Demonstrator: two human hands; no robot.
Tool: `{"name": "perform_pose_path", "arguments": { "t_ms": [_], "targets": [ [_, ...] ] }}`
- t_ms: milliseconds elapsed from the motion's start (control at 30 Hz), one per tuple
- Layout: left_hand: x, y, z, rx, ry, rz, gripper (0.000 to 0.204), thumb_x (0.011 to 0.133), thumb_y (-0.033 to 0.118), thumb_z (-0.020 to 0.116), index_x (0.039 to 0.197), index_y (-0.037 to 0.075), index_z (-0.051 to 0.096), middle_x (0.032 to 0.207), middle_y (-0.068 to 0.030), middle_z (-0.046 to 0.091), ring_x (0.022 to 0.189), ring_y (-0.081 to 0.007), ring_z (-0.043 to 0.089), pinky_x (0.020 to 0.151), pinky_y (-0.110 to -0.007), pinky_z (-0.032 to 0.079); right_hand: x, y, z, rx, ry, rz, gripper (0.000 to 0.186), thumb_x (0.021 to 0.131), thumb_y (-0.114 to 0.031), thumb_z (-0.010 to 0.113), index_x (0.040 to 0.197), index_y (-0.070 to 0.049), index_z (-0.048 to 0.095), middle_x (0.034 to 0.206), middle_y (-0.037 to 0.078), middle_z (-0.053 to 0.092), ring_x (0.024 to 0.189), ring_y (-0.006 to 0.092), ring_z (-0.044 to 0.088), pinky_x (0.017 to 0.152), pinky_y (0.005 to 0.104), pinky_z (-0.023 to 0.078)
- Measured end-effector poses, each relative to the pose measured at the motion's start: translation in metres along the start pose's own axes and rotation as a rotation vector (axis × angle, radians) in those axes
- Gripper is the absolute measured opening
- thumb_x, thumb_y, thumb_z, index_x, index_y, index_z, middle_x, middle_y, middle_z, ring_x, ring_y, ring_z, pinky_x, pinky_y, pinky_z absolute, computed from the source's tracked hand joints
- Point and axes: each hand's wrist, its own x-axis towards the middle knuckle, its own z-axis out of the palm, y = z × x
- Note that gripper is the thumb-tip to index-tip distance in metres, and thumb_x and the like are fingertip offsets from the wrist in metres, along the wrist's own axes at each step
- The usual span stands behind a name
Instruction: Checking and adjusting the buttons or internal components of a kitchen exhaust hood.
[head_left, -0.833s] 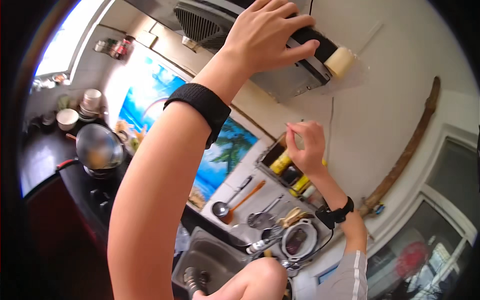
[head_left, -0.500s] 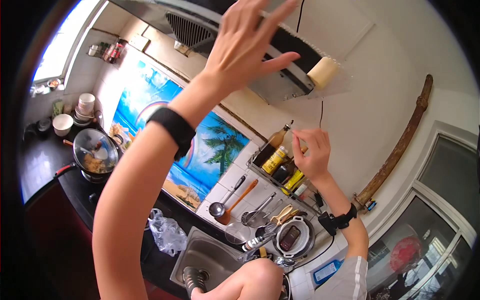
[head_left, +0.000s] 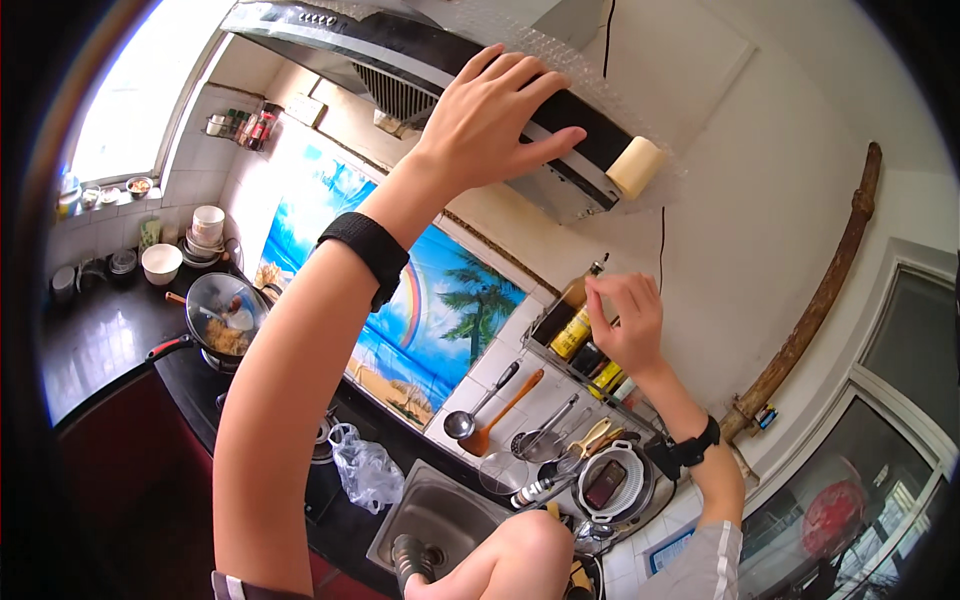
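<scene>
My left hand [head_left: 500,120] lies across the black front panel of a range hood [head_left: 400,75], fingers apart and thumb out to the right. It holds nothing that I can see. Clear bubble film [head_left: 590,85] runs along the hood's upper edge, and a cream-coloured roll [head_left: 637,167] sits at its right end. Lower and to the right, my right hand [head_left: 632,320] is raised in front of the wall rack, thumb and index finger pinched together. Whatever is between those fingertips is too small to make out. Each wrist has a black band.
Below are a steel sink [head_left: 440,510] with my foot at it, a clear plastic bag [head_left: 365,470] and a lidded wok [head_left: 228,315]. A bottle rack [head_left: 570,345], hanging ladle [head_left: 460,424] and white basket [head_left: 610,480] line the wall. A wooden pole [head_left: 810,310] leans right.
The view has shifted, showing more of the hood. My left hand is lower in the picture, its fingers now fully visible against the hood's panel. My right hand keeps its pinch.
</scene>
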Motion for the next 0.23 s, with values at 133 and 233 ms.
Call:
{"name": "perform_pose_path", "arguments": {
  "t_ms": [133, 233],
  "targets": [
    [0.000, 0.001, 0.014, 0.009, 0.040, -0.094, 0.049, 0.091, 0.052, 0.061, 0.119, 0.012, 0.065, 0.116, -0.0113, 0.065, 0.116, -0.0285, 0.059, 0.116, -0.044, 0.030, 0.013, 0.010, 0.012, -0.129, 0.127, -0.085, 0.027, 0.076, 0.000, 0.074, 0.100, -0.010, 0.065, 0.090, 0.005, 0.064, 0.078, 0.0254, 0.060, 0.070, 0.0374, 0.045],
    [0.000, 0.011, 0.015, -0.031, 0.023, -0.170, 0.039, 0.092, 0.042, 0.062, 0.117, 0.012, 0.063, 0.114, -0.0160, 0.063, 0.114, -0.0312, 0.057, 0.115, -0.042, 0.033, 0.010, 0.023, 0.017, -0.209, 0.100, -0.169, 0.027, 0.077, 0.001, 0.076, 0.101, -0.009, 0.067, 0.093, 0.007, 0.066, 0.079, 0.0271, 0.062, 0.071, 0.0380, 0.046]
  ]
}}
